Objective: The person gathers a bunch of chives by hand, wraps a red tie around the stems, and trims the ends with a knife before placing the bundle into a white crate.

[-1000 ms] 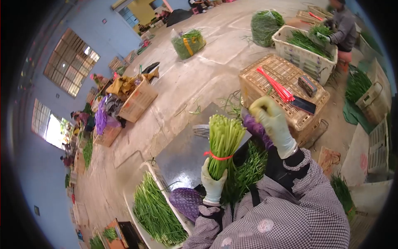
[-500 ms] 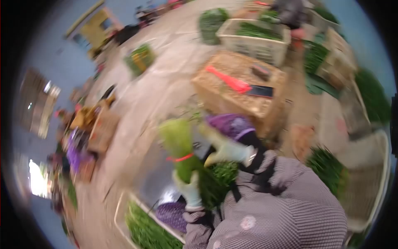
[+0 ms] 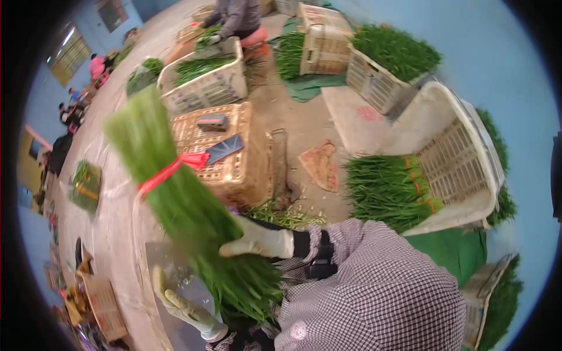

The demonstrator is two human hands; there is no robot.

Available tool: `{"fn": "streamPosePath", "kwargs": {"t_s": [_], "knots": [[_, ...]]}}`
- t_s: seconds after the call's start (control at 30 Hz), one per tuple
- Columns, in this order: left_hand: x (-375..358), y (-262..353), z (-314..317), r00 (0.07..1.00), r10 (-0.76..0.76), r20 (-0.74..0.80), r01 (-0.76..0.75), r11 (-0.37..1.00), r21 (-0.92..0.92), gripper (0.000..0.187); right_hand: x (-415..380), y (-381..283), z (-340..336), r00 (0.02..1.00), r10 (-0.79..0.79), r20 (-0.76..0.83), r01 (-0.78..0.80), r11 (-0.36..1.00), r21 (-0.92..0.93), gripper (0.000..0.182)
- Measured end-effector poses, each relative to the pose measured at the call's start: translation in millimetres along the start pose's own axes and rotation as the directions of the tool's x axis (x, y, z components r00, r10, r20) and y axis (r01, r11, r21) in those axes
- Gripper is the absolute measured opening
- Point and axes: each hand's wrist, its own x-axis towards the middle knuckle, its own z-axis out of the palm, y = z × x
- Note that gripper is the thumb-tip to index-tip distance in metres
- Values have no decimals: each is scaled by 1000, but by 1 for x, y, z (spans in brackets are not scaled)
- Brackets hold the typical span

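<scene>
Right hand point(image 3: 254, 241), gloved, wraps the green bunch point(image 3: 190, 207), thumb across its near side, as I view the scene from afar. Leaning up and left from my grip, the bunch wears a red band point(image 3: 161, 177) above the hand. My left hand point(image 3: 186, 309), also gloved, opens with fingers parted just left of the bunch's lower part, over the metal table point(image 3: 161, 257). Beyond the right hand, a brown crate point(image 3: 249, 169) carries a phone point(image 3: 225, 150); well to its right, banded greens point(image 3: 389, 190) lie in a white crate point(image 3: 451, 158).
</scene>
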Motion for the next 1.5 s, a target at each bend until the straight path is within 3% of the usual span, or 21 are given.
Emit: {"fn": "streamPosePath", "kwargs": {"t_s": [0.07, 0.13, 0.23, 0.27, 0.33, 0.37, 0.4, 0.53, 0.67, 0.73, 0.8, 0.87, 0.93, 1.0, 1.13, 1.17, 1.23, 1.33, 1.37, 1.4, 1.5], "knots": [[-17, -58, -6, 945, -289, 152, 314, 931, -186, 55, -30, -24, -29, 968, 5, -252, -13, 999, -30, 84], [-44, -108, -17, 879, -415, 236, 438, 897, -54, 46, -61, -32, -62, 886, -117, -448, 70, 990, -120, 62], [-105, -232, -66, 717, -640, 275, 665, 747, 2, 47, -130, -25, -120, 768, 87, -634, 87, 967, 238, 60], [-109, -247, -79, 718, -634, 288, 659, 752, 11, 47, -154, -26, -131, 686, 86, -722, 104, 971, 214, 59], [-119, -265, -103, 469, -858, 209, 882, 466, -67, 53, -195, 6, -183, 358, -356, -863, 123, 934, -335, 61], [-119, -265, -107, 464, -864, 193, 885, 461, -66, 53, -223, 32, -226, 177, -426, -887, 156, 902, -402, 63], [-118, -265, -108, 489, -855, 173, 872, 481, -86, 56, -254, 55, -268, -9, -479, -878, 175, 864, -473, 65], [-116, -255, -97, 452, -877, 162, 892, 444, -85, 61, -343, 38, -329, -365, -516, -775, 95, 807, -582, 82], [-114, -252, -88, 426, -884, 194, 903, 427, -40, 63, -430, 25, -375, -541, -620, -568, -96, 717, -691, 101], [-113, -251, -93, 414, -889, 196, 907, 420, -15, 64, -464, 19, -392, -729, -504, -464, -360, 858, -365, 113], [-117, -255, -96, 408, -881, 239, 910, 414, -27, 66, -476, -15, -368, -845, -222, -487, -298, 951, 83, 124], [-123, -247, -99, 445, -876, 185, 895, 439, -76, 60, -497, 4, -385, -698, -533, -478, -667, 726, 166, 112], [-126, -238, -98, 445, -879, 170, 896, 438, -78, 60, -529, 31, -421, -551, -556, -622, -827, 460, 322, 85], [-127, -238, -102, 427, -886, 182, 904, 422, -64, 61, -485, -17, -376, -484, -546, -684, -875, 275, 399, 69], [-120, -213, -92, 474, -865, 165, 879, 476, -29, 61, -488, -38, -390, 35, -828, -559, -892, -278, 356, 66], [-121, -205, -88, 488, -859, 151, 872, 486, -55, 60, -487, -41, -389, 89, -778, -622, -854, -381, 354, 68], [-118, -194, -80, 487, -856, 174, 873, 477, -97, 58, -563, -13, -452, 45, -230, -972, -890, -451, 66, 60], [-113, -181, -68, 570, -817, 84, 813, 546, -202, 45, -556, -43, -515, 294, 270, -917, -416, -828, -378, 30], [-112, -178, -62, 614, -788, 50, 775, 590, -224, 45, -492, -66, -504, 425, 389, -817, -129, -867, -481, 27], [-111, -173, -66, 663, -749, -11, 731, 650, -210, 45, -412, -69, -487, 258, -65, -964, -657, -743, -126, 31], [-102, -199, -88, 553, -797, -243, 746, 604, -281, 33, -216, -27, -498, 898, -259, -356, -440, -536, -721, 38]]}}
